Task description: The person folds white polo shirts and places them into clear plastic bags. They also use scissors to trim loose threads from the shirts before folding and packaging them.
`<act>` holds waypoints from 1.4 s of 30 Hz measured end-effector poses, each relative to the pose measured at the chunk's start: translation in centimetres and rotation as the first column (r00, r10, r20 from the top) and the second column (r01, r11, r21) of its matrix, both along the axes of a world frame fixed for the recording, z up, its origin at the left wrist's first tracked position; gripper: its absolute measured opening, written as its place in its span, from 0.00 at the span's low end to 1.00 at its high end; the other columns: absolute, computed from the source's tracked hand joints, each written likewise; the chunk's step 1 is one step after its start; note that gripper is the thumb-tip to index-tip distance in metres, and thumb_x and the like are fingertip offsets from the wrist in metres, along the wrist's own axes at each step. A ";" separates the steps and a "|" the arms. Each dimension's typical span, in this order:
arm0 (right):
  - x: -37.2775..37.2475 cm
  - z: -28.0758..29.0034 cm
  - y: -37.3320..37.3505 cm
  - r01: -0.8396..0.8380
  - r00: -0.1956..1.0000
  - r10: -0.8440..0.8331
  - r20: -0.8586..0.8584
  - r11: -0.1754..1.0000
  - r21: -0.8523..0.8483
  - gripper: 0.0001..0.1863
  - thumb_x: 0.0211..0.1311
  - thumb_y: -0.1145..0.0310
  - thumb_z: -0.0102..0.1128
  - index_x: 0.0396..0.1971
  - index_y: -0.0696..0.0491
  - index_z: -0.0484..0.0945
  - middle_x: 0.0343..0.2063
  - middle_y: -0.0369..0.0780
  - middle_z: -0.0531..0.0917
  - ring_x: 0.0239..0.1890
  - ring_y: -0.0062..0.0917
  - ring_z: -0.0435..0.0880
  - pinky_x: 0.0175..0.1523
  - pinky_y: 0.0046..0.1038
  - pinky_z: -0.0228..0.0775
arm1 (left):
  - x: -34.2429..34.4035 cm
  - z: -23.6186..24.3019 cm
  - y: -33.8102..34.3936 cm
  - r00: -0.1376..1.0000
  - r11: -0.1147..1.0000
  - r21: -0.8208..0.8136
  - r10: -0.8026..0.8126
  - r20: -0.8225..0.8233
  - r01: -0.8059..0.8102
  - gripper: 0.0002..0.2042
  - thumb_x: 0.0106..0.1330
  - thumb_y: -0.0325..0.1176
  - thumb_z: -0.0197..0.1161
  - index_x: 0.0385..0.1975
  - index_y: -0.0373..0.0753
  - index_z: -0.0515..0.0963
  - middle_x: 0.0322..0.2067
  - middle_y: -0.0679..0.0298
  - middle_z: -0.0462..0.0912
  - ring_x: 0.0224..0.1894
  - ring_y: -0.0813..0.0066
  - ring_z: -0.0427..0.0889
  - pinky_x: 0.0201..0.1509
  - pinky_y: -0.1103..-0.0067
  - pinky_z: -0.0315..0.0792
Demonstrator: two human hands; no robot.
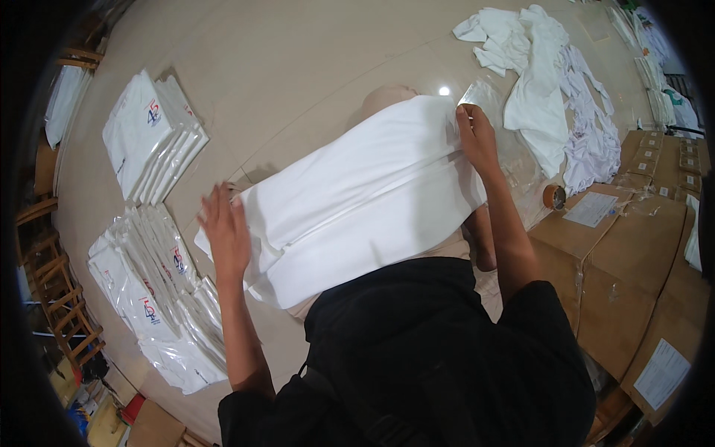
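Observation:
A white garment (357, 186), apparently a shirt, lies across my lap, folded into a long strip with a lengthwise crease. At its left end is my left hand (226, 229), fingers spread along the edge and not gripping. My right hand (477, 138) pinches the garment's far right corner between thumb and fingers. Just beyond that hand, clear plastic bags (510, 141) lie on the floor, partly hidden by my arm.
Bagged white shirts with red and blue prints stand in a far-left stack (149, 134) and a nearer stack (153, 290). Loose white garments (532, 82) are heaped at far right. Cardboard boxes (625, 261) fill the right, beside a tape roll (553, 197). Wooden chairs (67, 298) line the left.

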State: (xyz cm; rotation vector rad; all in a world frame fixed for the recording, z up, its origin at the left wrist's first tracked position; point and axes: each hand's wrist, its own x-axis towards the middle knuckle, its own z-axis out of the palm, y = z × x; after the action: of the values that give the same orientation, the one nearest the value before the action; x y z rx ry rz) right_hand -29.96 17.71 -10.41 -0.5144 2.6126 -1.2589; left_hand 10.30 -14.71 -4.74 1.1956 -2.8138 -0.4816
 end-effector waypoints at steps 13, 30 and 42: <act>-1.8 0.8 -5.3 0.089 0.991 -0.047 -0.124 0.929 0.359 0.22 0.83 0.49 0.55 0.42 0.57 0.80 0.37 0.54 0.89 0.44 0.51 0.89 0.49 0.52 0.79 | -15.0 -0.5 3.4 0.971 0.929 0.328 -0.105 -0.216 0.173 0.17 0.87 0.45 0.52 0.45 0.35 0.77 0.38 0.45 0.86 0.43 0.40 0.84 0.48 0.55 0.77; -3.7 0.2 -2.2 0.078 0.997 -0.078 0.000 0.991 0.108 0.30 0.80 0.46 0.60 0.32 0.62 0.83 0.22 0.49 0.83 0.26 0.38 0.80 0.39 0.41 0.74 | -15.2 1.1 10.2 0.702 0.708 0.151 -0.602 -0.381 0.690 0.11 0.70 0.36 0.74 0.37 0.39 0.79 0.33 0.59 0.82 0.39 0.55 0.84 0.45 0.63 0.78; -0.8 -2.3 1.7 -0.025 0.982 0.038 -0.184 0.997 0.072 0.19 0.78 0.58 0.66 0.51 0.61 0.84 0.33 0.46 0.89 0.34 0.33 0.86 0.45 0.34 0.79 | -18.0 2.7 10.6 0.815 0.788 0.270 -0.445 -0.371 0.554 0.11 0.76 0.38 0.68 0.43 0.36 0.83 0.40 0.54 0.86 0.44 0.53 0.85 0.48 0.61 0.78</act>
State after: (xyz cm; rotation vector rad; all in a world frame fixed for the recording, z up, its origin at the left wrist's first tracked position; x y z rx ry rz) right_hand -30.74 19.42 -12.71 -0.6888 2.7755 -1.1577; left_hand -7.73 -4.14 -2.03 0.3050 -2.8186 -1.1545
